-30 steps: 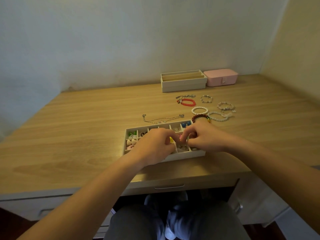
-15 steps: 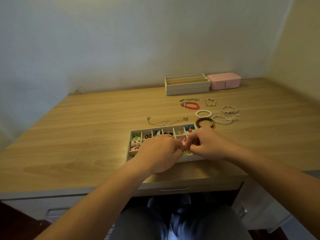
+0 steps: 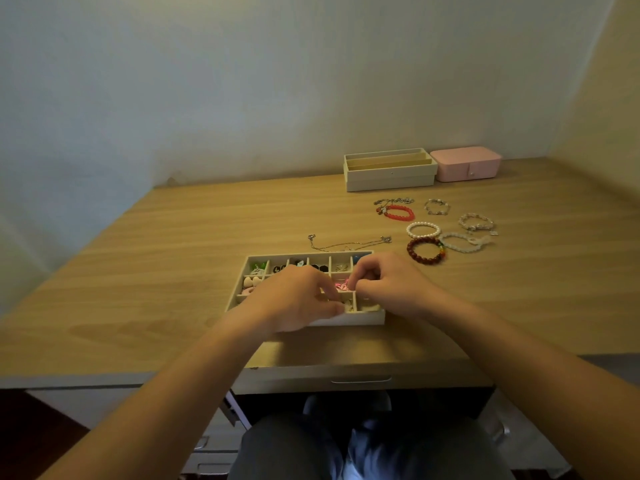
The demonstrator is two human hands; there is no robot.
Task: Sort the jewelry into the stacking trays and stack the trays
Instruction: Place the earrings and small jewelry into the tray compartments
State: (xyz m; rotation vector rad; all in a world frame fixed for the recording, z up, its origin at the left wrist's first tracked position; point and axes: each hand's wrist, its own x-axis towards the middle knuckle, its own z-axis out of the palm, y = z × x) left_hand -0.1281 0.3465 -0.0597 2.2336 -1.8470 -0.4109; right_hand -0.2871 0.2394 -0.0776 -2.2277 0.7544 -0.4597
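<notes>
Now, left hand (image 3: pixel 294 299) and right hand (image 3: pixel 384 285) over the divided tray (image 3: pixel 362 319), fingers curled, each grip's contents unclear.

Dim, warm light; slight blur

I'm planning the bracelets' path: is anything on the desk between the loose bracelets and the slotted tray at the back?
Nothing visible. Bare desk separates the bracelets and the slotted tray; the pink box sits to its right.

matt wood-grain desk (image 3: pixel 173 258), glossy beaded bracelet (image 3: pixel 425 250), thin metal chain (image 3: pixel 349 242)
</notes>
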